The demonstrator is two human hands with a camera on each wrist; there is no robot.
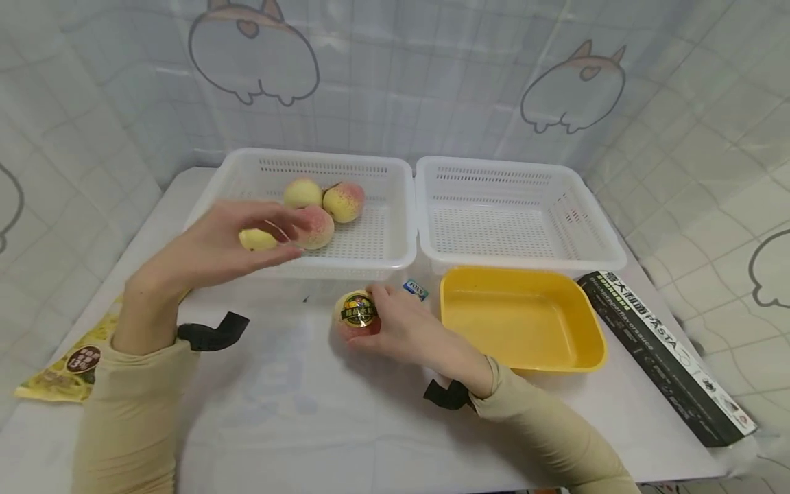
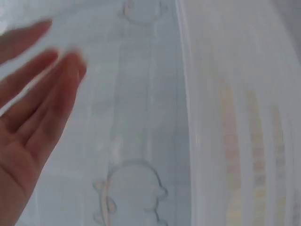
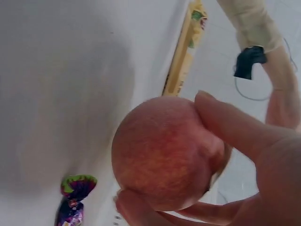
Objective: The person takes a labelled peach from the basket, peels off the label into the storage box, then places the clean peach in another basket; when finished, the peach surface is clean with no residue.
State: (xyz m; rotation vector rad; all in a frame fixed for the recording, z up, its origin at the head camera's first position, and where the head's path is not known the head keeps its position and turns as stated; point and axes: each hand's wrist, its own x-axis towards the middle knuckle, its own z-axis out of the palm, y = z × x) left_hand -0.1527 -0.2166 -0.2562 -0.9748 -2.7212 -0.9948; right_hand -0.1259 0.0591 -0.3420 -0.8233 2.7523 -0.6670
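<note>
The peach [image 1: 356, 314] with a dark round sticker sits on the white table [image 1: 296, 412], held between the thumb and curled fingers [image 3: 235, 127] of the right hand [image 1: 401, 329]; it is almost round, so no long axis shows, and its sticker faces up toward the head camera. Just beyond these fingertips lies a small wrapped candy [image 1: 415, 289], and to their right stands the yellow tray [image 1: 580, 322]. The left hand [image 1: 216, 250] hovers with straight, relaxed fingers, grasping nothing, at the front rim of the left white basket [image 1: 395, 206], where four more peaches [image 1: 343, 201] lie just past its fingertips.

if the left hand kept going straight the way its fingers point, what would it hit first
Probably the peaches in the left white basket: the left hand hovers open, fingers aimed at the nearest one. Depth is unclear, so it might pass just over them.
</note>
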